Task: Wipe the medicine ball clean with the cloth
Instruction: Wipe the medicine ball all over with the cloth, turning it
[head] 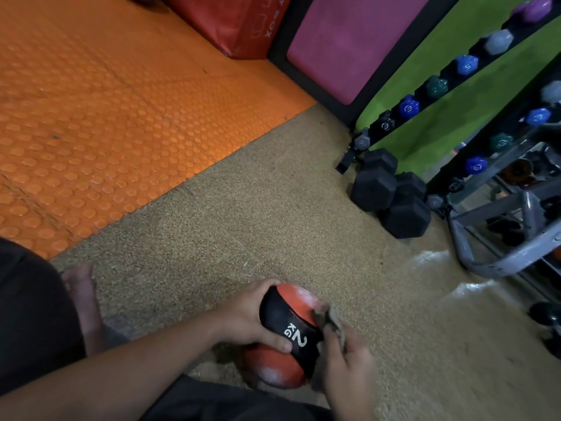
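Medicine ball (283,326), red and black with a white "2 KG" mark on its black band, held low over the speckled floor (273,214) just in front of the seated person's lap. Left hand (252,317) cups the ball's left side; its grip is closed round the ball, fingers wrapping over the top edge and the thumb lying across the black band beside the lettering. Right hand (349,366) holds a greyish cloth (329,322), its grip closed on the bunched fabric, and presses it against the ball's right side where the red panel meets the black band. Whether the ball touches the floor or the lap cannot be told.

Progress, as a judgement: wiping is under way, not finished. The upper red panel shows a pale, dusty or glossy sheen, and the lower red panel carries a similar whitish patch, so at least those areas appear to need passes. The underside and far side are hidden, and their condition is unknown. Turning the ball in the left hand would likely be required to reach them.

Surroundings: a bare foot (83,302) at left, an orange studded mat (91,117) beyond, black hex dumbbells (391,196) on the floor, and a rack of coloured dumbbells (437,86) at right.
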A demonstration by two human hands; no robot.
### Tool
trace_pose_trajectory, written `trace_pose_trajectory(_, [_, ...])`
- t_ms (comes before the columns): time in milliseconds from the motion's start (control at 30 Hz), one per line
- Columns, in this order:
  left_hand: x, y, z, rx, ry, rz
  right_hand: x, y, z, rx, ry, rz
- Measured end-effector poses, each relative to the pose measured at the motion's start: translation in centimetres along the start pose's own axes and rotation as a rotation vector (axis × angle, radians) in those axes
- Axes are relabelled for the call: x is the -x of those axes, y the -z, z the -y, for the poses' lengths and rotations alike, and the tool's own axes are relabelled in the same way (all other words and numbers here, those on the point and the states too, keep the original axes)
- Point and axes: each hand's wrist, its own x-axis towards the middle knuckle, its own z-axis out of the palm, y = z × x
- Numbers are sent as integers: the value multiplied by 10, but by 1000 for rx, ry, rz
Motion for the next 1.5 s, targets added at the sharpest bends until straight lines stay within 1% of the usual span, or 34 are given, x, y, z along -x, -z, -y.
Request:
trace_pose_trajectory(33, [0, -1, 1, -6, -5, -2, -1, 2, -3, 34, -56, -43])
trace_pose_trajectory(67, [0, -3, 2, -8, -6, -7, 0, 3, -3, 109, -33, -78])
trace_pose_trajectory(100, [-1, -4, 2, -3, -7, -18, 2, 1, 2, 185, 39, -90])
trace_pose_trajectory(133, [-1, -6, 3, 4, -8, -27, 5, -3, 11, 244, 138, -66])
trace_pose_trajectory(200, [-1, -10, 6, 20, -45, -43, 11, -20, 34, 398, 363, 62])
trace_pose_trajectory(233, [-1, -12, 8, 41, -74, -49, 12, -30, 45, 475, 426, 118])
trace_pose_trajectory(300, [-2, -13, 9, 120, -104, -79, 9, -43, 57, 556, 417, 172])
trace_pose_trajectory(367, [-1, -10, 12, 176, -76, -78, 2, -44, 60, 534, 361, 202])
trace_pose_trajectory(400, [-2, -9, 17, 185, -62, -64, 1, -41, 56, 497, 375, 206])
trace_pose_trajectory(467, [-7, -3, 26, 166, -27, 1, 3, -29, 40, 373, 434, 184])
trace_pose_trajectory(500, [-8, 2, 27, 162, -3, 42, 4, -23, 29, 299, 441, 167])
trace_pose_trajectory(533, [-8, 8, 28, 181, 28, 91, 4, -16, 20, 238, 410, 140])
trace_pose_trajectory(567, [-8, 14, 27, 210, 53, 142, 6, -10, 12, 172, 334, 106])
trace_pose_trajectory(600, [-7, 21, 27, 233, 78, 189, 8, -7, 5, 90, 214, 65])
trace_pose_trajectory(667, [-5, 36, 29, 236, 134, 276, 4, -4, -2, -98, -131, -24])
trace_pose_trajectory(733, [-1, 55, 27, 207, 180, 365, -7, -7, -11, -200, -492, -34])
trace_pose_trajectory(833, [6, 74, 14, 159, 263, 449, -24, -23, -11, -421, -940, 40])
trace_pose_trajectory(867, [8, 75, 9, 186, 338, 456, -26, -30, -6, -501, -1044, 97])
trace_pose_trajectory(933, [14, 66, 2, 318, 514, 434, -27, -48, 1, -624, -1102, 271])
trace_pose_trajectory(967, [17, 58, -1, 372, 548, 396, -26, -54, 9, -676, -1096, 328])
trace_pose_trajectory(1033, [21, 45, 2, 418, 507, 296, -24, -57, 16, -763, -1076, 367])
trace_pose_trajectory(1133, [23, 38, 13, 481, 306, 197, -20, -52, 25, -861, -987, 268])
trace_pose_trajectory(1200, [24, 43, 11, 453, 199, 164, -16, -53, 22, -912, -893, 201])
trace_pose_trajectory(1267, [20, 54, 9, 380, 124, 165, -18, -61, 15, -865, -764, 149])
trace_pose_trajectory(1333, [16, 69, 8, 242, 77, 187, -22, -68, 10, -821, -675, 134])
trace_pose_trajectory(1400, [16, 82, 18, 128, 93, 186, -22, -74, 17, -800, -604, 156])
trace_pose_trajectory(1500, [20, 83, 21, -58, 87, 111, -17, -82, 16, -619, -408, 172])
